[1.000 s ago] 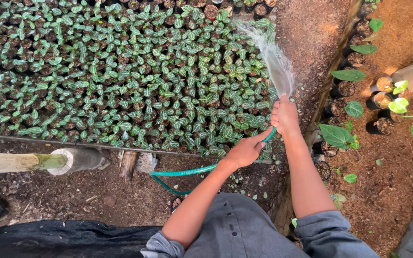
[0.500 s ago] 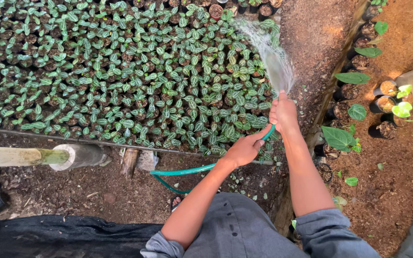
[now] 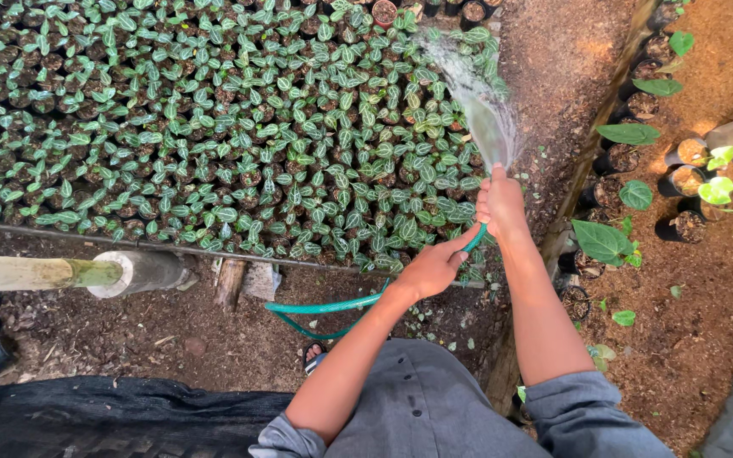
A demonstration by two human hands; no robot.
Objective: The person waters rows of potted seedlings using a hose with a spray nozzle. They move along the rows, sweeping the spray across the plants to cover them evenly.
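Hose (image 3: 332, 307) still behind both grips

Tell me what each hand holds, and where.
Both hold the green hose: right hand at its spraying end, left hand just behind.

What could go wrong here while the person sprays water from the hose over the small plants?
The spray is a strong fan from the right hand, so it may flatten the seedlings it hits. The green hose, guided by the left hand, loops beside the foot and might trip the person.
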